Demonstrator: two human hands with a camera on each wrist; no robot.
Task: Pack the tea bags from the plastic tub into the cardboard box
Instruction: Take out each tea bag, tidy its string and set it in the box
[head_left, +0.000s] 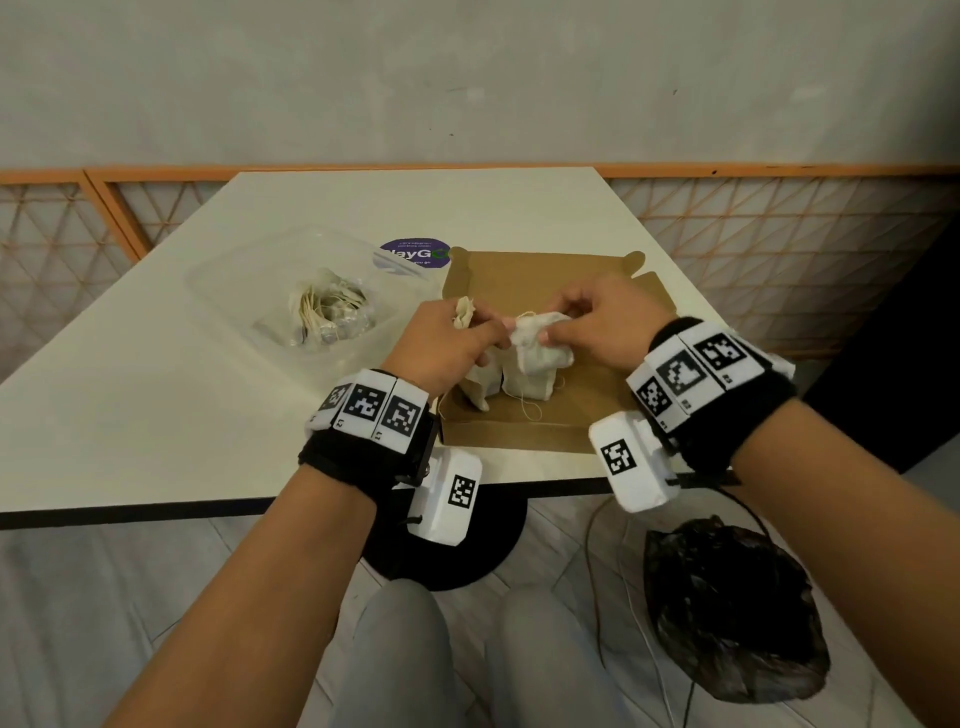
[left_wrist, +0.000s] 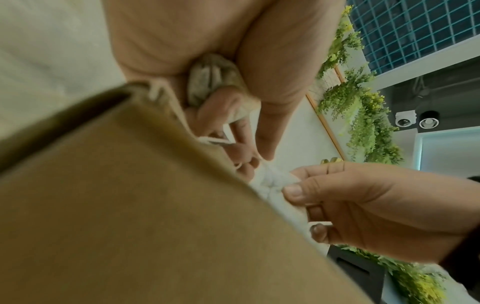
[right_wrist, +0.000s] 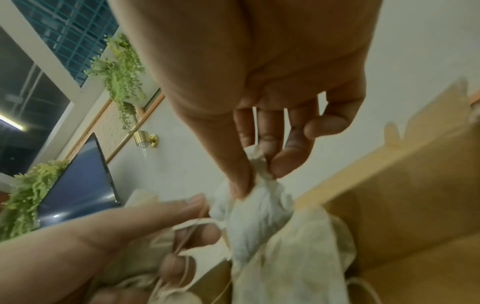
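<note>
Black wristbands (head_left: 363, 457) – white marker-printed blocks, white wrist cameras (head_left: 444, 501), grey trousers (head_left: 400, 660).

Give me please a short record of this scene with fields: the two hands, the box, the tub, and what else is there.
left hand: holds a bunched tea bag, fingers curled round it and its strings
right hand: pinches the white tea bag at its top, above the box
cardboard box: open, lid flap back, several tea bags standing inside
plastic tub: clear, left of the box, more tea bags still in it
table: white, bears tub and box
sticker: purple, round, behind the box
floor: black plastic bag at the right
</note>
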